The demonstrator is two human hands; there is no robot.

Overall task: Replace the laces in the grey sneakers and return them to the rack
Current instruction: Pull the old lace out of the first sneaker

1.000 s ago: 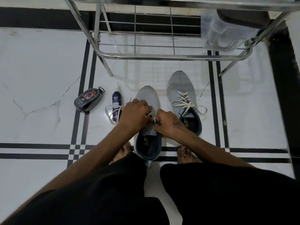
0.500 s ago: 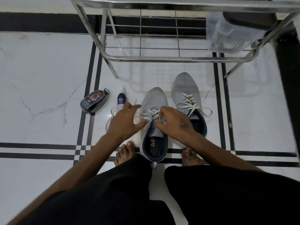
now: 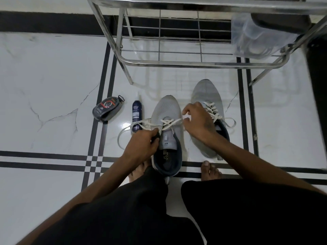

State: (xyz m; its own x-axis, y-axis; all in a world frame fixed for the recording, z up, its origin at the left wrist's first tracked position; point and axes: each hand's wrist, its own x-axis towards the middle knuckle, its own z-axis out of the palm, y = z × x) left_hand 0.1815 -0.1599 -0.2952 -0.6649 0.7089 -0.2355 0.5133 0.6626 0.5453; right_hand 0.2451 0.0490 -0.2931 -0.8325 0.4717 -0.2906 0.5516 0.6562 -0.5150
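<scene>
The fingers of the left hand (image 3: pixel 141 145) are curled tight on the cream flat lace (image 3: pixel 169 122) at the left edge of the nearer grey mesh sneaker (image 3: pixel 167 137), beside its tongue. The fingers of the right hand (image 3: pixel 198 121) are bent and pinch the other run of that lace at the sneaker's right edge, where it crosses the upper eyelets. A loose loop of lace trails off to the left over the white marble floor (image 3: pixel 53 76). The second grey mesh sneaker (image 3: pixel 206 96) stands just to the right, laced with a cream lace, partly behind the right wrist. Both sneakers sit on the floor, toes toward the steel wire shoe rack (image 3: pixel 177 61), not on it. A dark blue spray can (image 3: pixel 137 112) lies just left of the nearer sneaker, and a dark oval shoe-polish sponge case (image 3: pixel 107 110) lies further left. A clear plastic bag (image 3: pixel 253 36) sits on the rack's right end. Bare toes show beneath the sneakers.
</scene>
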